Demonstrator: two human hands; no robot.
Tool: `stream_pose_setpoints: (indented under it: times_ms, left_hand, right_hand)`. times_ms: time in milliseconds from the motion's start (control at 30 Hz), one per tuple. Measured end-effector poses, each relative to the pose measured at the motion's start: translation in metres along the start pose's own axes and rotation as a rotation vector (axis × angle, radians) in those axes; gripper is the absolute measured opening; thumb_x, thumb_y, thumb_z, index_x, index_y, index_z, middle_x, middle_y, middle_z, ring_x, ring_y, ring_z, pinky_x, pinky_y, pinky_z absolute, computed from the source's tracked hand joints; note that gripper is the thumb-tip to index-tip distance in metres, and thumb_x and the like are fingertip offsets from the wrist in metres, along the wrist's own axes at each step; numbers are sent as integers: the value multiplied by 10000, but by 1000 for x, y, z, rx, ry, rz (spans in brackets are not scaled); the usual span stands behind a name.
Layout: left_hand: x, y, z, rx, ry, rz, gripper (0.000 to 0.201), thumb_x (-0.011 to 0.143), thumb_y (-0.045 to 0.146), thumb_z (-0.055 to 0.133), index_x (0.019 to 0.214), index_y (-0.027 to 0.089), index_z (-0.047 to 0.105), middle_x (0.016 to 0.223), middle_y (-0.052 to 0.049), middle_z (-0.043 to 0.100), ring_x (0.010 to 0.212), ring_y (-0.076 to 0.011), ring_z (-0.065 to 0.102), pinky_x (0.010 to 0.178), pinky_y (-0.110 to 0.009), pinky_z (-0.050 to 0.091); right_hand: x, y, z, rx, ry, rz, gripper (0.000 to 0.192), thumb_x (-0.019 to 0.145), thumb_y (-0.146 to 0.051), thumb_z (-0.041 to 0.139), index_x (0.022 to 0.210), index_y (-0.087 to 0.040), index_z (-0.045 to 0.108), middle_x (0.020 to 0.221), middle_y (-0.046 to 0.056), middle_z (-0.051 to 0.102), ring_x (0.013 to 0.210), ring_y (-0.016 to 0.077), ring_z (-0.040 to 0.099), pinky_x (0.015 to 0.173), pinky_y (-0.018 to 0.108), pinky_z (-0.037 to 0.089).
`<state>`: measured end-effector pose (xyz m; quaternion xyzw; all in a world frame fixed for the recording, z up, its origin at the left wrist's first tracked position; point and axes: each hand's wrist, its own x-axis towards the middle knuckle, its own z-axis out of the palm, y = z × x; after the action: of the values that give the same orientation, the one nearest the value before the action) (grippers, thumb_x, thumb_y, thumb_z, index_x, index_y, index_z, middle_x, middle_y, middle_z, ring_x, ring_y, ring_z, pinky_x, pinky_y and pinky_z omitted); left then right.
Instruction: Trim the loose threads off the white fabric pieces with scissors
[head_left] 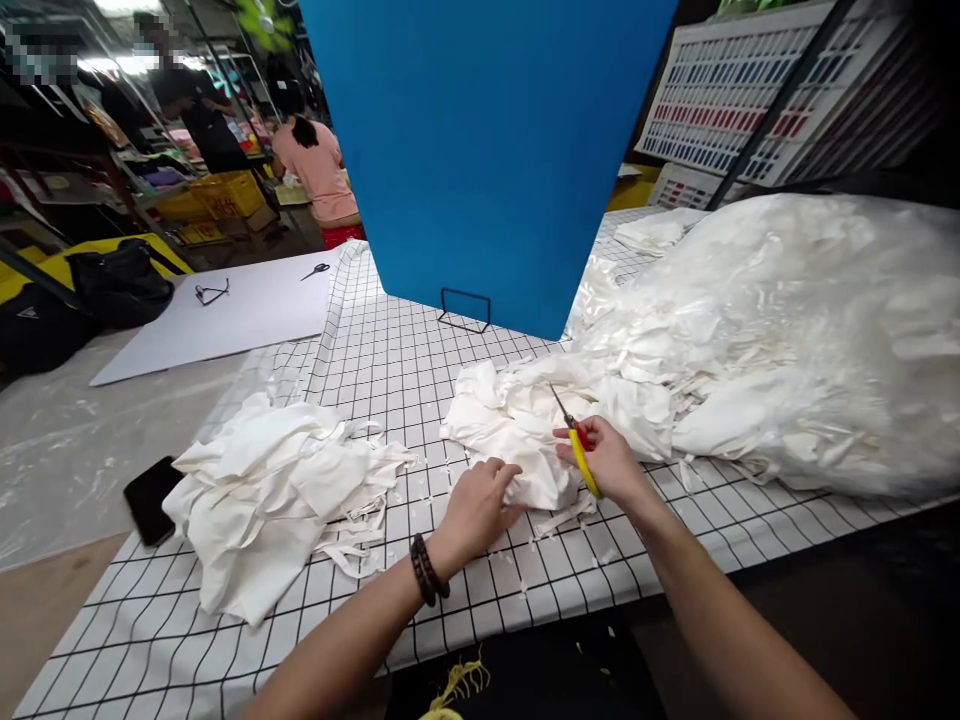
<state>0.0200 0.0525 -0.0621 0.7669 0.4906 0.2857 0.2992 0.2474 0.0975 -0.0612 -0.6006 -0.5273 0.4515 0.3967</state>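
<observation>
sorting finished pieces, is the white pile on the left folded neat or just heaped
Just heaped. The white fabric pile lies crumpled on the grid-patterned table, with loose strips trailing from its right edge and no stacked folds visible.
</observation>
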Motion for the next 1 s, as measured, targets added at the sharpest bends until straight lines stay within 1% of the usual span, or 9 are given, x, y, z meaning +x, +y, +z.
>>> stream_pose_setpoints:
  times_ms: [100, 367, 500, 600, 633, 733, 800, 900, 1000]
  left_hand:
    - [14, -11, -1, -97, 60, -78, 184, 849, 351, 609, 864, 179, 674, 829, -64, 657, 767, -208, 585, 734, -345, 472]
    - [18, -49, -86, -255, 350, -276, 416, 930, 524, 370, 925, 162, 576, 743, -17, 607, 624, -141, 558, 595, -259, 476]
    - [7, -61, -99, -136, 515, -371, 347, 779, 477, 632, 901, 152, 621, 849, -65, 592, 769, -208, 562, 677, -326, 478]
    - [-9, -39, -78, -82, 557, -402, 362, 753, 442, 676, 973, 156, 646, 981, -104, 583, 869, -244, 555, 730, -361, 469]
    - [-14, -26, -66, -143, 473, -421, 349, 792, 462, 637, 959, 156, 657, 950, -98, 598, 820, -230, 563, 702, -349, 468]
    - [-25, 15, -23, -687, -61, -544, 442, 849, 535, 554, 856, 117, 698, 777, -76, 636, 592, -146, 539, 565, -278, 447]
    - [-25, 37, 5, -1088, -209, -629, 450, 841, 529, 586, 937, 105, 704, 863, -86, 656, 554, -94, 513, 518, -227, 426]
    - [-21, 54, 34, -1561, -91, -743, 420, 844, 493, 623, 1072, 143, 664, 906, -37, 616, 493, -25, 413, 432, -154, 340]
    - [-22, 58, 42, -1796, 87, -861, 335, 838, 413, 672, 1051, 159, 627, 877, 1, 586, 447, -4, 332, 374, -133, 277]
  right_hand:
    - [-8, 5, -19, -9, -52, 14, 363, 655, -356, 762, 799, -224, 457, 946, 79, 715, 844, 224, 675, 726, 333, 523]
    - [-25, 34, -10, 47, -67, 53, 422, 573, -359, 819, 762, -225, 466, 858, 21, 688, 750, 199, 655, 698, 320, 508]
    - [-20, 29, -7, 95, -46, 69, 490, 549, -444, 843, 764, -219, 464, 753, 12, 667, 681, 183, 632, 673, 322, 498]
    - [-24, 22, -8, 135, -74, 79, 516, 525, -444, 867, 759, -210, 471, 749, 16, 667, 667, 170, 618, 636, 297, 483]
    - [-27, 19, -8, 174, -89, 87, 516, 527, -433, 871, 770, -208, 474, 752, 12, 663, 660, 161, 609, 613, 280, 471]
    - [-39, 4, -4, 361, -139, 129, 505, 545, -369, 881, 823, -206, 492, 776, -8, 633, 631, 122, 557, 527, 217, 398]
    - [-51, -9, 2, 463, -174, 144, 462, 593, -343, 864, 852, -207, 507, 776, -30, 597, 600, 91, 506, 500, 197, 354]
    - [-69, -23, 13, 552, -199, 142, 370, 677, -324, 820, 846, -204, 513, 741, -52, 555, 567, 63, 450, 506, 190, 344]
    - [-82, -24, 22, 548, -168, 171, 405, 656, -308, 838, 834, -208, 489, 732, -49, 572, 576, 67, 462, 499, 185, 337]
